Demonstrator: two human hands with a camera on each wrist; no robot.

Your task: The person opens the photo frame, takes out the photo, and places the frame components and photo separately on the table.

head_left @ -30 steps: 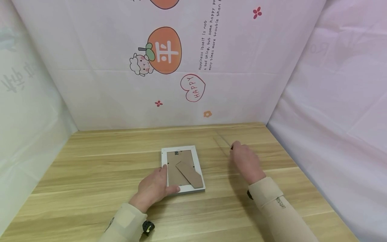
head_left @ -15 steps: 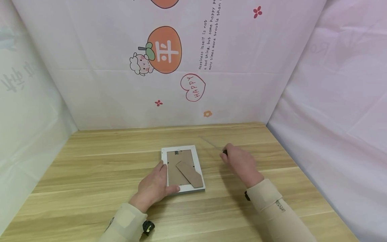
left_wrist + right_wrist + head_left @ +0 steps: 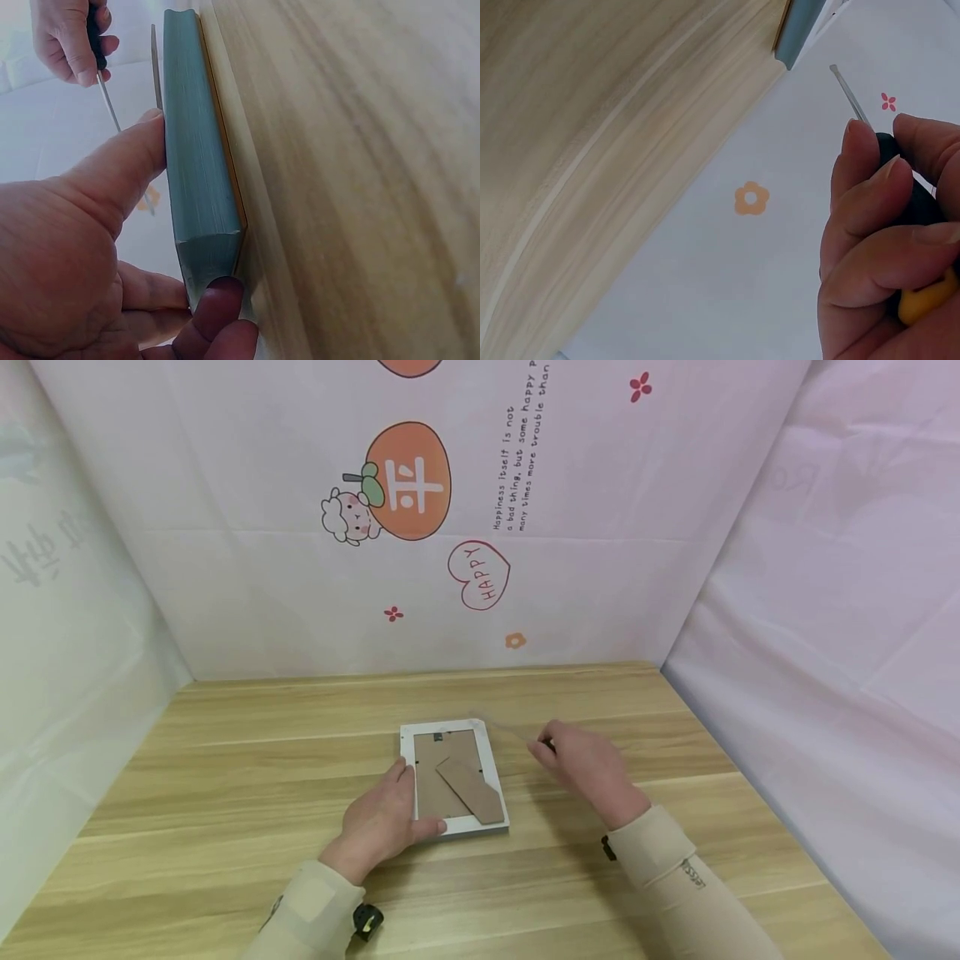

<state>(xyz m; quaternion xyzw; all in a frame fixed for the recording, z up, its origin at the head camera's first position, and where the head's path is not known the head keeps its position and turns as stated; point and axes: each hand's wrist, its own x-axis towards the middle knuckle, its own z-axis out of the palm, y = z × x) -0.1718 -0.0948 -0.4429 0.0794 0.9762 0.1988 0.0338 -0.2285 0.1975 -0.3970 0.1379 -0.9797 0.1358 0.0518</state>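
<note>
Left hand (image 3: pixel 381 818): clamped on the near left corner of a white rectangular picture frame with blue-green sides and a brown board back (image 3: pixel 432 789), thumb on the near edge.
Frame position: back up, between the hands, touching the left one, apart from the right.
Across the back: a flat brown angular stand leg (image 3: pixel 477 793) covers its lower right part.
Screwdriver (image 3: pixel 924 204): thin metal shaft, black and yellow handle, slanting towards the frame's far right corner; tip blurred from above, contact unclear.
Right hand (image 3: pixel 588 768): fingers wrapped round that handle.
Left side: white hanging sheet (image 3: pixel 82 627).
Underneath: pale wood-grained surface (image 3: pixel 262 793).
Behind: white printed cloth (image 3: pixel 262 568) with orange fruit and red heart.
Right side: creased white curtain (image 3: pixel 825 610).
</note>
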